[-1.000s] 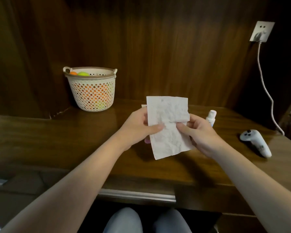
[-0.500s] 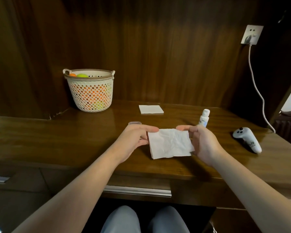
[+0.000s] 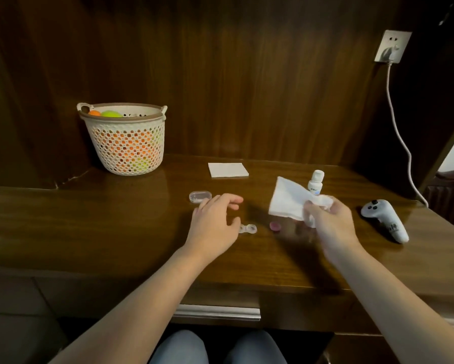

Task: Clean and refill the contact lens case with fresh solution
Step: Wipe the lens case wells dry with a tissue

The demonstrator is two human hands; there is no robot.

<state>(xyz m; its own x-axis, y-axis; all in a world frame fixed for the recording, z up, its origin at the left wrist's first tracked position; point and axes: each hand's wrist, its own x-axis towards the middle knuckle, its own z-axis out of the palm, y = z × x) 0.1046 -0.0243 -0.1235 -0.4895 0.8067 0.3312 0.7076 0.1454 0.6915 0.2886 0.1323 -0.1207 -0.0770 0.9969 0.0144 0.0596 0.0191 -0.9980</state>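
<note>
A clear contact lens case lies open on the wooden desk, partly hidden under my left hand, whose fingers are spread just above it and hold nothing. A small pink cap lies to the case's right. My right hand is shut on a crumpled white tissue, lifted off the desk. Behind the tissue stands a small white solution bottle. A clear oval lid or box rests beyond my left hand.
A folded white tissue pad lies near the back wall. A perforated basket with coloured balls stands at the back left. A white controller lies at the right, below a wall socket and its cable.
My left hand let go of the tissue and dropped toward the lens case. My right hand carried the tissue to the right, bunching it. The lens case and pink cap came into view.
</note>
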